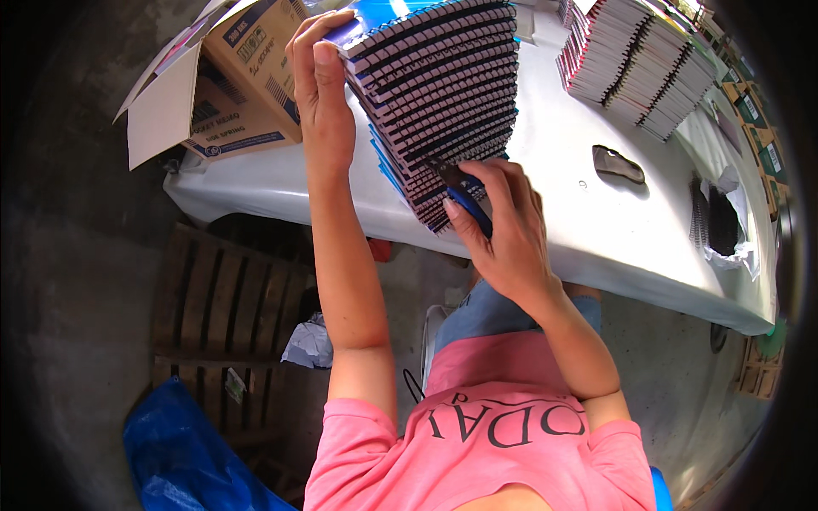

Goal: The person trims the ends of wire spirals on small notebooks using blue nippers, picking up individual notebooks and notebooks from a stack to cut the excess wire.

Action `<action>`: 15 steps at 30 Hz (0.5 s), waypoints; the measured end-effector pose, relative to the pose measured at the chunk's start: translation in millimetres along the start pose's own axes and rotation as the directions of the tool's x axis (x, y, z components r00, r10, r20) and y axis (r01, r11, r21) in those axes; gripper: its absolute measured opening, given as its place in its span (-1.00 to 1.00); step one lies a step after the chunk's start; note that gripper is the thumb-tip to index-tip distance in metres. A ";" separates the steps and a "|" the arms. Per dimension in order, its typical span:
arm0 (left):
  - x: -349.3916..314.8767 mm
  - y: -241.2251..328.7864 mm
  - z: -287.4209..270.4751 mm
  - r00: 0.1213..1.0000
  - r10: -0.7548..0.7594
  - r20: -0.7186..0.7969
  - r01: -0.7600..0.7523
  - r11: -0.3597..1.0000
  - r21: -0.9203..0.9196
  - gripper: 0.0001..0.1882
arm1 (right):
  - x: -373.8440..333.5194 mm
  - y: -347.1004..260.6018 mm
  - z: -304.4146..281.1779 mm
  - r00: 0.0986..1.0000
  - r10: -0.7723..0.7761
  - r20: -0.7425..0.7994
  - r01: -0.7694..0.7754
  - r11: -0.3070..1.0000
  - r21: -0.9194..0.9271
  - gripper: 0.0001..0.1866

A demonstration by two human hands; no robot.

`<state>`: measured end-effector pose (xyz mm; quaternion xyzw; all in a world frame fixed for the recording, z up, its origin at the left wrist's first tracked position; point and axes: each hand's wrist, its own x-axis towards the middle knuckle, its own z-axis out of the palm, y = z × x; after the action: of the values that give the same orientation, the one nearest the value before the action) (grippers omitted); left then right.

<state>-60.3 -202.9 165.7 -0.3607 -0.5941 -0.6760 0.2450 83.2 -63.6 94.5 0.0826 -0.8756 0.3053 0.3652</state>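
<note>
Left hand (322, 102) is clasping notebooks (430, 89); right hand (513, 221) is gripping pliers (468, 203) at their coils (452, 119), seemingly trimming ends; the next move is likely needing a careful squeeze.

Up on the wearer's head, the left fisheye peers steeply down and forward! Pink shirt (494, 464) looms closest, along the bottom; the spiral-bound stack (439, 98) sits near, top centre; white counter (596, 234) sweeps across the upper half, grey floor (673, 383) drops away beneath, and straight edges bow toward the rim.
</note>
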 end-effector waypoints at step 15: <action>1.7 -8.6 -3.2 1.000 0.007 -0.012 -0.007 1.000 0.008 -0.41 | -1.8 2.0 4.3 0.993 -0.097 0.061 0.108 0.973 -0.203 -0.62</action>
<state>-68.4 -204.3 161.5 -0.3579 -0.5940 -0.6748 0.2525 81.2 -64.8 90.0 0.0969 -0.9060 0.1914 0.3649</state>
